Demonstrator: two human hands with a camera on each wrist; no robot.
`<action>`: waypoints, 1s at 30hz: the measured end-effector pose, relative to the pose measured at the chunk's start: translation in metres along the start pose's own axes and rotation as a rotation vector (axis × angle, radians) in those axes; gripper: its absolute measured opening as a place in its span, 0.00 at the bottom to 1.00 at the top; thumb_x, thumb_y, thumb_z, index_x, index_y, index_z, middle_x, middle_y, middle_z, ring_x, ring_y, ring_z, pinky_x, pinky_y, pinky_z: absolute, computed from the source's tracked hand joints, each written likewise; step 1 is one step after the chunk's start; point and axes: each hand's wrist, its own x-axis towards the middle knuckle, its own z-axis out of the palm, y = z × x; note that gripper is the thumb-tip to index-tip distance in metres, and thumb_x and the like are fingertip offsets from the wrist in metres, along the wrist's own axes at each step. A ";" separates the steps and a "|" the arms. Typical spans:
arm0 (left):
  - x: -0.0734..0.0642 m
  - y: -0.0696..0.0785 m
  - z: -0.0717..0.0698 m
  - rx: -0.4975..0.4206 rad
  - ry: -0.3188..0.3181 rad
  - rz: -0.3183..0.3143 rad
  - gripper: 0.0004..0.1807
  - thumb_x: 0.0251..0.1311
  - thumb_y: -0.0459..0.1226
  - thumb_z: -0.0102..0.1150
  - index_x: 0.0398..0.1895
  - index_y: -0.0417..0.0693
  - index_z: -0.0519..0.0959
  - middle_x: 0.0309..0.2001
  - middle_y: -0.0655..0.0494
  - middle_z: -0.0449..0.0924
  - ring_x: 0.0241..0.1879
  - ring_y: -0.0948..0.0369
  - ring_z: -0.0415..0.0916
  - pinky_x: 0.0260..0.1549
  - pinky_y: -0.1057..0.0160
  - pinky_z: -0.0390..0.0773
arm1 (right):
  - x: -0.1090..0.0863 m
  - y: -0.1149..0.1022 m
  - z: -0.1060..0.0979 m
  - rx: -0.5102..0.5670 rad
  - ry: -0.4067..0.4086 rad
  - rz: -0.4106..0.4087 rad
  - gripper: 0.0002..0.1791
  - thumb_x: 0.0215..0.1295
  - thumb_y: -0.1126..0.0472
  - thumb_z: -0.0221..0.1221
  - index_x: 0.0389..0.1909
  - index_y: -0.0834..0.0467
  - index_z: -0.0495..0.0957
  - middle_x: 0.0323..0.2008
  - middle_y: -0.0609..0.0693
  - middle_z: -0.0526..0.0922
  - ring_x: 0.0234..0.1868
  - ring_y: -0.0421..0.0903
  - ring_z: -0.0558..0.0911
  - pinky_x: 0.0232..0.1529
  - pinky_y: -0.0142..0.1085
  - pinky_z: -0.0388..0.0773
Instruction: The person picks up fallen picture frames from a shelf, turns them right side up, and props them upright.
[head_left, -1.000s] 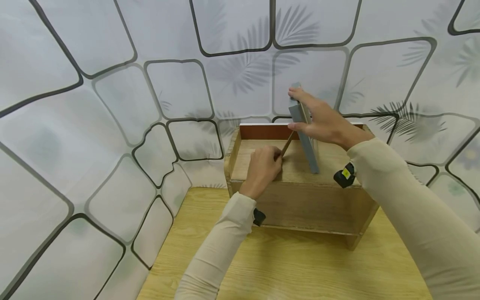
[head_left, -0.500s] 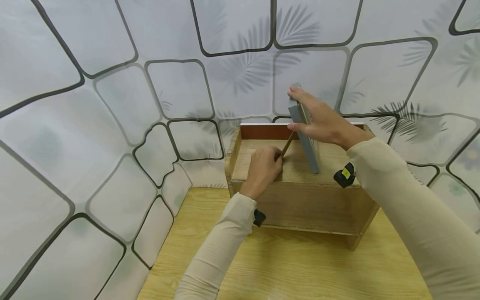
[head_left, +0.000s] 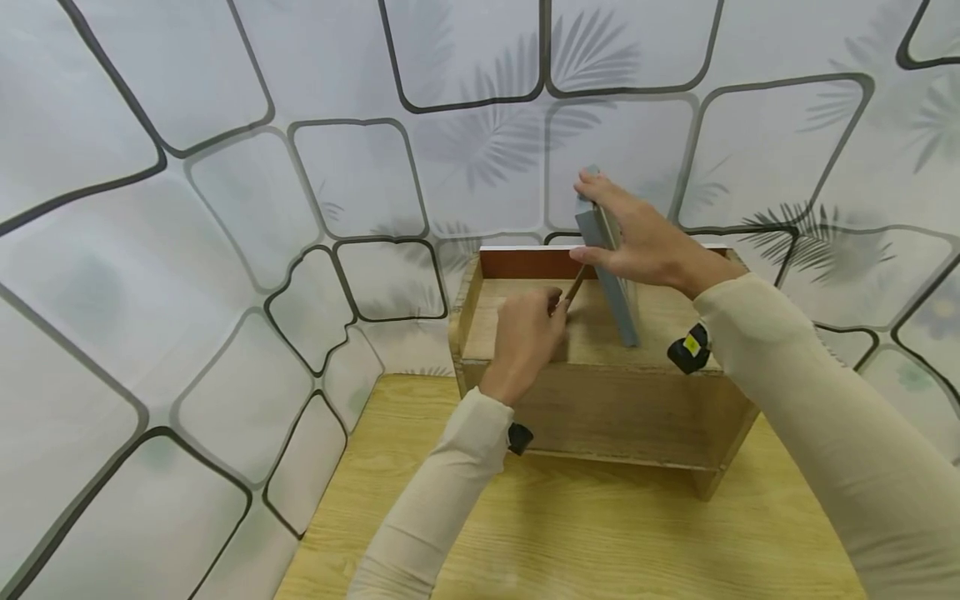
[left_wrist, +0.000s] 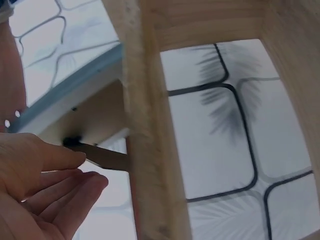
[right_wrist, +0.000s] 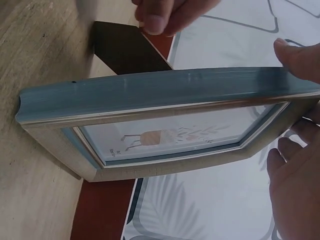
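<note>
A picture frame (head_left: 617, 302) with blue-grey edges stands leaning on the upper board of a small wooden shelf (head_left: 607, 408). My right hand (head_left: 648, 242) grips it near the top, thumb on one side and fingers on the other. The right wrist view shows its pale print and wooden front border. A dark brown easel leg (right_wrist: 127, 47) juts out from the frame's back. Beside that leg is my left hand (head_left: 522, 333); in the left wrist view its fingers (left_wrist: 82, 200) are extended and spread from the thumb, with the leg just beyond them.
The shelf has raised side panels and a red-brown strip (head_left: 525, 264) along its back. It stands on a yellow wood-grain table (head_left: 600, 542), against a wall (head_left: 480, 183) covered in patterned white sheeting.
My left hand's fingers have loosened and parted beside the easel leg, the hand shifting very slightly. The right hand keeps its grip, its thumb sliding a little left; the frame stays almost still.
</note>
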 end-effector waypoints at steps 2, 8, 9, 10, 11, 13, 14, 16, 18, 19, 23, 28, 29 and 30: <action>0.000 0.005 -0.003 -0.029 0.015 0.017 0.08 0.67 0.37 0.65 0.40 0.44 0.89 0.34 0.55 0.89 0.34 0.61 0.87 0.36 0.61 0.84 | 0.000 -0.001 -0.001 0.007 -0.004 0.006 0.46 0.69 0.56 0.65 0.79 0.64 0.50 0.81 0.57 0.45 0.81 0.55 0.42 0.77 0.51 0.41; 0.000 0.017 -0.009 -0.100 0.031 0.070 0.07 0.65 0.34 0.64 0.39 0.41 0.89 0.32 0.55 0.89 0.30 0.63 0.86 0.33 0.64 0.83 | -0.004 -0.002 -0.005 0.047 -0.011 0.047 0.44 0.73 0.47 0.58 0.81 0.58 0.49 0.81 0.51 0.43 0.81 0.50 0.40 0.77 0.53 0.40; 0.000 0.019 -0.009 -0.110 0.033 0.079 0.07 0.65 0.33 0.63 0.39 0.40 0.89 0.33 0.54 0.89 0.30 0.63 0.86 0.33 0.65 0.83 | -0.004 -0.002 -0.006 0.056 -0.009 0.051 0.43 0.74 0.46 0.57 0.81 0.57 0.49 0.81 0.51 0.43 0.81 0.50 0.41 0.77 0.53 0.40; -0.001 0.020 -0.009 -0.122 0.035 0.087 0.08 0.64 0.33 0.63 0.40 0.39 0.89 0.33 0.53 0.89 0.30 0.62 0.86 0.33 0.66 0.83 | -0.005 -0.002 -0.007 0.063 -0.003 0.052 0.43 0.74 0.45 0.55 0.81 0.57 0.49 0.81 0.51 0.44 0.81 0.50 0.41 0.77 0.53 0.39; -0.001 0.021 -0.009 -0.131 0.038 0.093 0.09 0.63 0.33 0.63 0.40 0.38 0.89 0.34 0.52 0.89 0.31 0.63 0.86 0.33 0.67 0.82 | -0.005 -0.001 -0.008 0.070 0.009 0.047 0.42 0.75 0.45 0.54 0.81 0.58 0.50 0.81 0.52 0.45 0.81 0.50 0.42 0.77 0.53 0.40; 0.000 0.024 -0.008 -0.157 0.031 0.098 0.11 0.63 0.34 0.64 0.42 0.37 0.88 0.35 0.51 0.89 0.32 0.63 0.87 0.34 0.68 0.82 | -0.004 0.000 -0.009 0.083 0.024 0.041 0.40 0.76 0.45 0.52 0.80 0.58 0.52 0.81 0.54 0.46 0.80 0.52 0.44 0.77 0.54 0.40; 0.000 0.026 -0.008 -0.174 0.023 0.096 0.12 0.63 0.36 0.64 0.44 0.36 0.87 0.35 0.51 0.89 0.33 0.62 0.87 0.34 0.68 0.83 | -0.004 0.001 -0.010 0.091 0.031 0.040 0.39 0.77 0.45 0.51 0.80 0.59 0.52 0.81 0.55 0.47 0.80 0.53 0.45 0.77 0.54 0.40; 0.001 0.030 -0.007 -0.202 0.003 0.087 0.14 0.64 0.39 0.65 0.45 0.36 0.87 0.35 0.50 0.89 0.35 0.62 0.88 0.36 0.67 0.83 | -0.004 0.003 -0.012 0.104 0.044 0.040 0.37 0.78 0.46 0.49 0.79 0.60 0.53 0.81 0.55 0.48 0.80 0.54 0.45 0.77 0.55 0.40; 0.002 0.033 -0.005 -0.212 -0.016 0.073 0.17 0.64 0.43 0.67 0.46 0.38 0.87 0.36 0.51 0.89 0.36 0.62 0.88 0.37 0.67 0.83 | -0.003 0.005 -0.013 0.118 0.050 0.048 0.35 0.80 0.48 0.46 0.79 0.60 0.53 0.81 0.55 0.48 0.80 0.54 0.45 0.77 0.55 0.40; 0.003 0.035 -0.004 -0.219 -0.024 0.068 0.17 0.65 0.44 0.67 0.46 0.38 0.87 0.36 0.51 0.89 0.36 0.62 0.88 0.38 0.68 0.83 | -0.002 0.007 -0.014 0.126 0.053 0.055 0.34 0.80 0.48 0.45 0.79 0.60 0.53 0.81 0.55 0.47 0.80 0.54 0.45 0.77 0.55 0.39; 0.005 0.039 0.001 -0.210 -0.013 0.046 0.16 0.63 0.46 0.68 0.42 0.41 0.88 0.35 0.54 0.90 0.34 0.65 0.87 0.36 0.70 0.81 | 0.003 0.013 -0.016 0.152 0.066 0.074 0.32 0.81 0.49 0.43 0.79 0.59 0.55 0.80 0.55 0.48 0.80 0.52 0.45 0.77 0.54 0.39; 0.007 0.041 0.006 -0.202 -0.007 0.028 0.15 0.64 0.47 0.68 0.37 0.42 0.89 0.30 0.57 0.89 0.29 0.69 0.85 0.30 0.75 0.76 | 0.010 0.020 -0.017 0.179 0.065 0.112 0.32 0.81 0.46 0.41 0.79 0.56 0.56 0.81 0.54 0.48 0.80 0.50 0.44 0.77 0.54 0.39; 0.008 0.041 0.007 -0.203 -0.007 0.025 0.15 0.64 0.47 0.68 0.36 0.42 0.89 0.30 0.57 0.89 0.28 0.70 0.84 0.29 0.76 0.76 | 0.011 0.022 -0.017 0.179 0.063 0.114 0.32 0.81 0.46 0.40 0.79 0.56 0.57 0.81 0.54 0.48 0.80 0.50 0.44 0.77 0.54 0.39; 0.008 0.041 0.008 -0.204 -0.008 0.020 0.15 0.64 0.47 0.68 0.35 0.42 0.89 0.29 0.58 0.89 0.27 0.70 0.84 0.28 0.77 0.75 | 0.011 0.023 -0.017 0.179 0.059 0.116 0.32 0.81 0.46 0.40 0.79 0.57 0.57 0.81 0.54 0.48 0.80 0.51 0.44 0.77 0.54 0.39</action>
